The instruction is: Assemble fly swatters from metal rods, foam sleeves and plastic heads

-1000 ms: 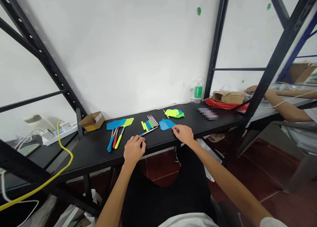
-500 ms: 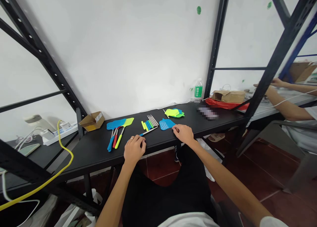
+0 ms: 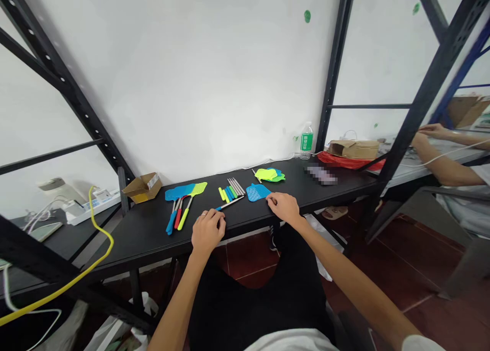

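Note:
My left hand (image 3: 207,231) rests at the table's front edge, its fingers closed around a metal rod with a blue grip (image 3: 233,202) that points up to the right. My right hand (image 3: 285,206) pinches the corner of a blue fly swatter head (image 3: 257,192) lying on the table. The rod's tip ends just short of that head. Between and beyond my hands lie short coloured grips (image 3: 228,193) and several bare metal rods (image 3: 237,186). Whole fly swatters (image 3: 179,192) with blue, red and yellow handles lie left of my left hand. Yellow, green and blue swatter heads (image 3: 268,174) are piled behind the blue head.
An open cardboard box (image 3: 143,187) stands at the table's left end. A water bottle (image 3: 306,141) is by the wall at the back right, near a red plastic bag (image 3: 350,161). Dark shelf posts (image 3: 335,60) frame the table. A co-worker's arm (image 3: 444,159) shows at right.
My hands, the rod and the blue swatter head stay where they were. Only the co-worker's hands at the far right have shifted slightly.

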Motion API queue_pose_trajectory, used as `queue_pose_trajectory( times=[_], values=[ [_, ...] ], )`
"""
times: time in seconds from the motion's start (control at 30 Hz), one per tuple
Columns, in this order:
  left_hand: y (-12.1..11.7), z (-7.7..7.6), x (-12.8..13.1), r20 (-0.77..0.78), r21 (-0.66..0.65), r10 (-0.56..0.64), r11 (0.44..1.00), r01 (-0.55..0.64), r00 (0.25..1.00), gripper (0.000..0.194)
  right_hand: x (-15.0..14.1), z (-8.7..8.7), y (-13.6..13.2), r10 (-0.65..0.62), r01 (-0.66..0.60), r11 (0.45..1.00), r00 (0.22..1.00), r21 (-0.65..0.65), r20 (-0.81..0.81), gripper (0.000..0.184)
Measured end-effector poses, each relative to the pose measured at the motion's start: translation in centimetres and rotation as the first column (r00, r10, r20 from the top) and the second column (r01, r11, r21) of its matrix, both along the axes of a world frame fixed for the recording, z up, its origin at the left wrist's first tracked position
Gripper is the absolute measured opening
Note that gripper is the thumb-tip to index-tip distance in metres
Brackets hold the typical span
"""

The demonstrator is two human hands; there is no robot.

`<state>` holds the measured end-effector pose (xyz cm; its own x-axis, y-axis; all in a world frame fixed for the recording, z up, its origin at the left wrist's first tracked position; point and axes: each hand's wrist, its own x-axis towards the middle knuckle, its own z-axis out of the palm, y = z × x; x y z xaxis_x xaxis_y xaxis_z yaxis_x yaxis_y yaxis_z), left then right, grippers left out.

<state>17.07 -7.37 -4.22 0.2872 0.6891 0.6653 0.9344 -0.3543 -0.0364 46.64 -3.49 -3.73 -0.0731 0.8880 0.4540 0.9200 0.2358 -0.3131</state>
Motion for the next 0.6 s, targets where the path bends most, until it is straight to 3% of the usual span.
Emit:
queue_pose_trajectory(
  times=[0.3,0.47,0.6],
  values=[
    [-0.01,0.01,0.25,0.016,0.02,0.088,0.996,-0.088,0.996,0.03,-0.06,-0.07,-0.02,0.001,-0.001,1.0,1.0,-0.002,0.004,0.027],
    [0.19,0.14,0.23,-0.006,-0.083,0.1,0.991,-0.1,0.995,0.036,0.01,-0.29,-0.05,0.019,-0.021,0.997,1.0,0.077,0.025,0.029],
    [0.09,0.33,0.3,-0.013,-0.097,0.11,0.989,-0.111,0.994,0.036,0.07,-0.24,-0.04,0.085,-0.089,0.995,0.993,0.044,0.081,0.032]
  ],
)
